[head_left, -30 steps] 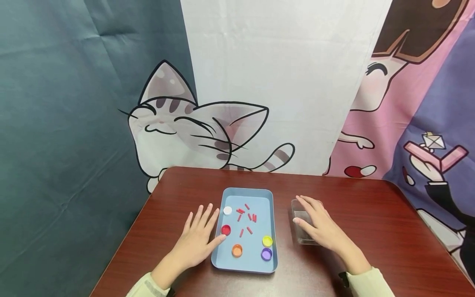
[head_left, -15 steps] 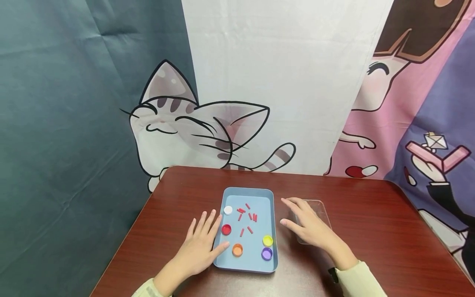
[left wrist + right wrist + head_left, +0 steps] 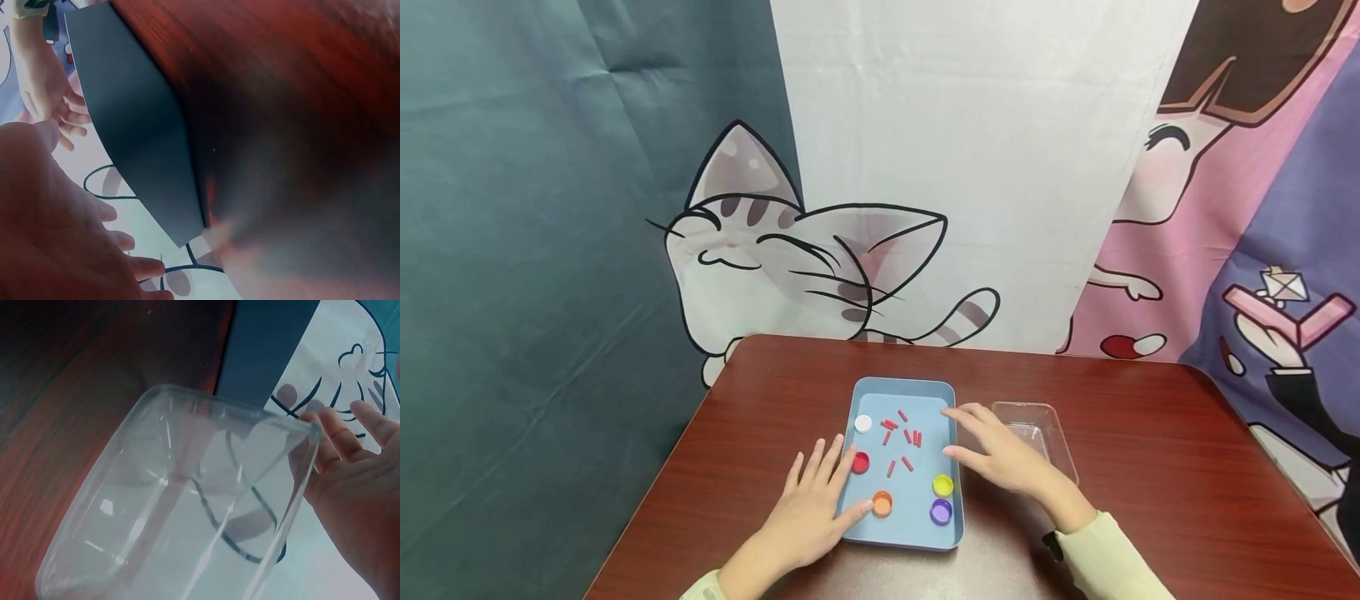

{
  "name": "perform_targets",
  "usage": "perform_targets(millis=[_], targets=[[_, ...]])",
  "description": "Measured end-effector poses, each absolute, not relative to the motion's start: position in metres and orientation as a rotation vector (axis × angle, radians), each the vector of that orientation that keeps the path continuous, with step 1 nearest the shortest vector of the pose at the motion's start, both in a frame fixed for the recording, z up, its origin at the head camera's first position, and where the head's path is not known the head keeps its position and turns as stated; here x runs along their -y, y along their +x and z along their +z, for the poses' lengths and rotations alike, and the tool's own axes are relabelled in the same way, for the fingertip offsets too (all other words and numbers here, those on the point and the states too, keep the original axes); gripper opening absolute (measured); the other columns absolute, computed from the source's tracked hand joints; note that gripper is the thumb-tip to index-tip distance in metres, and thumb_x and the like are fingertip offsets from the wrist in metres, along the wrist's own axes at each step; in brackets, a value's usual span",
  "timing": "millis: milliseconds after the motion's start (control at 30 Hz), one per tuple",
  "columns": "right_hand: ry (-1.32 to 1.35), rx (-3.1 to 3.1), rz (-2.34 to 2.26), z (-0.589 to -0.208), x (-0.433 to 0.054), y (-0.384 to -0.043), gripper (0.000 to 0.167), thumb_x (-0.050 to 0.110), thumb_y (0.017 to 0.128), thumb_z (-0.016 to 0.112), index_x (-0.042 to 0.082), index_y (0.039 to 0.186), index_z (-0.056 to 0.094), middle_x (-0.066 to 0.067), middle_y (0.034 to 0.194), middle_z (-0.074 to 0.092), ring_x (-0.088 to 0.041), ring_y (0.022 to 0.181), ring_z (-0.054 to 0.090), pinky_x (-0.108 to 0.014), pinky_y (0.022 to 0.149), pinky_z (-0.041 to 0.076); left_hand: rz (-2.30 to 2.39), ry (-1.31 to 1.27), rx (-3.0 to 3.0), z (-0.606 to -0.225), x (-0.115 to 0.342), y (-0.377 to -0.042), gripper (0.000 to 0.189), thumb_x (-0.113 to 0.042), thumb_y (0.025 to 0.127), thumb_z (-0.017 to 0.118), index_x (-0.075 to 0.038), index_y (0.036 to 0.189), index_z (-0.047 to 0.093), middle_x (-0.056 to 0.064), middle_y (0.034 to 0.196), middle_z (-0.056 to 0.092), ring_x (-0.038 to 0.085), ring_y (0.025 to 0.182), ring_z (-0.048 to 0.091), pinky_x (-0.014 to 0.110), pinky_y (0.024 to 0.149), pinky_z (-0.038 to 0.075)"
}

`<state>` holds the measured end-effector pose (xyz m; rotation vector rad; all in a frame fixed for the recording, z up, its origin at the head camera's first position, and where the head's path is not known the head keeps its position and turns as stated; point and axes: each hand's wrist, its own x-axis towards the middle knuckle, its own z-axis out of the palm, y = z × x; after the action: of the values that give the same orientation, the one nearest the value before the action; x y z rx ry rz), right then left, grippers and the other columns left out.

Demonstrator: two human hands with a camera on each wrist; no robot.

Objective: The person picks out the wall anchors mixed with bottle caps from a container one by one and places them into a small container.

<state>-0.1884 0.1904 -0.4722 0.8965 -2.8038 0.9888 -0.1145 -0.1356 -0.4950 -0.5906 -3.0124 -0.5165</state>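
Note:
A light blue tray point(image 3: 902, 529) lies on the table, bearing several small red sticks point(image 3: 907, 437). Small round caps are spread over it: white point(image 3: 863, 424), red point(image 3: 860, 462), orange point(image 3: 882, 503), yellow point(image 3: 943, 486) and purple point(image 3: 941, 512). My left hand point(image 3: 808, 512) is spread at the tray's left edge, its thumb tip beside the orange cap. Over the tray's right edge reaches my right hand point(image 3: 1003, 454), fingers extended and holding nothing. In the left wrist view the tray's outer side point(image 3: 131, 119) stands beyond my left hand point(image 3: 62, 231); contact is unclear.
A clear plastic box point(image 3: 1060, 442) stands on the table right of the tray, partly behind my right hand; it fills much of the right wrist view point(image 3: 175, 500). The brown table point(image 3: 1150, 467) extends on both sides, with a cartoon-printed cloth point(image 3: 985, 167) behind it.
My right hand has moved left from over the clear box to the tray's right edge. My left hand has shifted slightly right and downward along the tray's left side.

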Motion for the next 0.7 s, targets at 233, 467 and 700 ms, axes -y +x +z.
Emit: perform_targets(millis=[233,467,700], targets=[[0.976,2.839,0.983,-0.475,-0.180,-0.194,0.060,0.041,0.096,0.069,0.012,0.147,0.053,-0.007,0.128,0.056,-0.022,0.110,0.056,-0.043,0.094,0.052,-0.527,-0.576,3.050,-0.496,0.131,-0.110,0.083,-0.066,0.098,0.047,-0.012,0.159,0.034,0.013,0.167,0.025,0.042,0.153,0.020,0.066,0.118,0.015],[1.064,2.866,1.008,-0.479,-0.172,-0.201,0.058,0.042,0.097,0.068,0.012,0.145,0.055,-0.011,0.120,0.059,-0.026,0.102,0.062,-0.035,0.083,0.055,-0.513,-0.566,3.067,-0.497,0.130,-0.106,0.084,-0.067,0.098,0.047,-0.012,0.160,0.032,0.012,0.167,0.024,0.042,0.153,0.019,0.066,0.118,0.015],[1.114,2.897,0.993,-0.482,-0.161,-0.205,0.054,0.037,0.094,0.072,0.013,0.141,0.059,-0.006,0.116,0.062,-0.021,0.103,0.063,-0.039,0.086,0.056,-0.508,-0.585,3.095,-0.499,0.129,-0.105,0.087,-0.069,0.097,0.045,-0.010,0.159,0.032,0.014,0.167,0.023,0.044,0.152,0.020,0.068,0.117,0.016]])
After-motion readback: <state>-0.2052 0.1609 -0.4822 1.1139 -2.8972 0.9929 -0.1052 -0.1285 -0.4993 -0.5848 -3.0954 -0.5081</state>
